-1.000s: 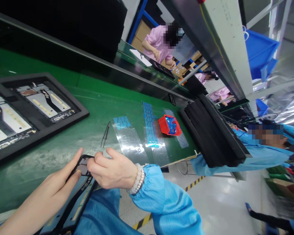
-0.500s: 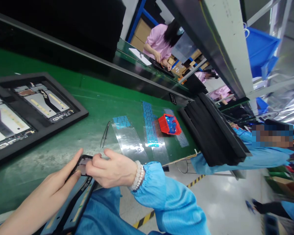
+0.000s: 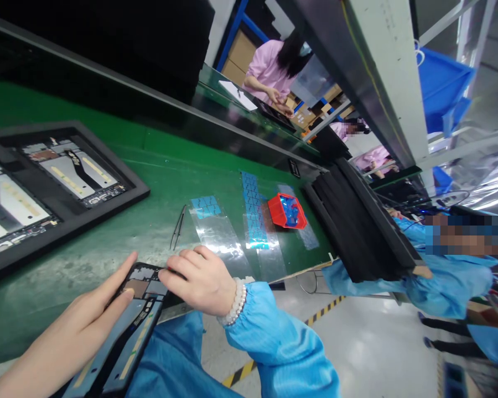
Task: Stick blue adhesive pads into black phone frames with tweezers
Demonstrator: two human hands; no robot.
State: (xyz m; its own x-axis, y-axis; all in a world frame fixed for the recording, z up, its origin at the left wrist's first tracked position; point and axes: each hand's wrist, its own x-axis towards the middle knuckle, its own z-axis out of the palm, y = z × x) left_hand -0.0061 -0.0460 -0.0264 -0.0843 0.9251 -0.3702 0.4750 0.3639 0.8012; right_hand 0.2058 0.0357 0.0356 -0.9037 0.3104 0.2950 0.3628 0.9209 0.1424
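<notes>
An opened phone-like device (image 3: 122, 337) lies tilted at the bench's front edge, its circuit board, black flex cable and pale strips showing. My left hand (image 3: 93, 315) grips its upper left side, the thumb over the inner face. At its upper right corner is my right hand (image 3: 201, 279), with curled fingers touching the edge; any small part between them is hidden. Black tweezers (image 3: 178, 228) lie on the green bench beyond my hands. Clear sheets with blue stickers (image 3: 206, 207) (image 3: 255, 213) are to the right, beside a red bin (image 3: 287, 211) of blue pieces.
A black foam tray (image 3: 139, 188) with similar devices sits at the left. Black foam boards (image 3: 357, 221) are stacked at the bench's right end. A person in pink (image 3: 269, 69) works across the bench; another in blue (image 3: 452, 265) is at the right.
My right hand has moved a little right, from over the device's top to its right corner, uncovering more of the board. The person in blue at the right has shifted.
</notes>
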